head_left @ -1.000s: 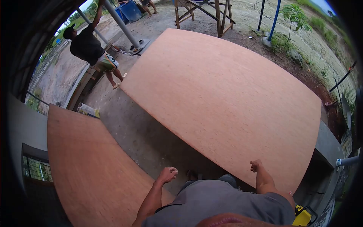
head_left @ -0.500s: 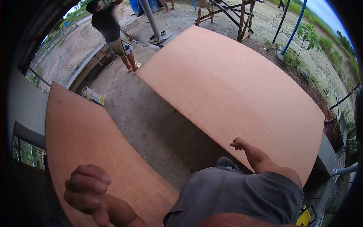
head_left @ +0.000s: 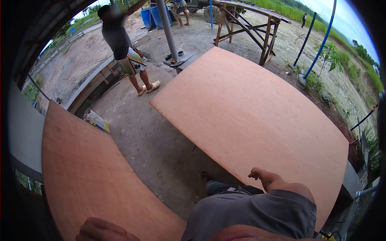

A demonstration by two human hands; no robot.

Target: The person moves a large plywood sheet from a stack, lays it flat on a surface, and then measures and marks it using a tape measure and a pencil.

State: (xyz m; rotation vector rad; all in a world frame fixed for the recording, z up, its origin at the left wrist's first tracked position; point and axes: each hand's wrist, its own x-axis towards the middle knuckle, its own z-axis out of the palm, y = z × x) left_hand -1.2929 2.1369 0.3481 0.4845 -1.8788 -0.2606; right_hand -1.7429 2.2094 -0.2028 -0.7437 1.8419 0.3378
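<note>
A broad reddish-brown plywood sheet [head_left: 249, 108] lies flat on the right, raised above the floor. Over its near edge hangs my right hand [head_left: 257, 173], loosely bent, fingers slightly apart and holding nothing. A second plywood sheet [head_left: 88, 168] runs along the left side. My left hand [head_left: 102, 231] overlaps its lower end at the bottom of the view, with the fingers curled in and the lower part cut off by the frame. My own torso in a grey shirt [head_left: 249, 213] stands between the two sheets.
Concrete floor [head_left: 148, 140] runs between the sheets. Another person [head_left: 124, 52] stands at the sheet's far left corner beside a grey post [head_left: 167, 30]. A bag [head_left: 96, 120] lies by the left sheet. Behind are a wooden trestle [head_left: 249, 28], blue barrels [head_left: 155, 17] and blue poles [head_left: 321, 38].
My left hand has dropped toward the bottom edge. The view has tilted up, showing more background. The other person's feet have shifted apart, and one foot of mine now shows.
</note>
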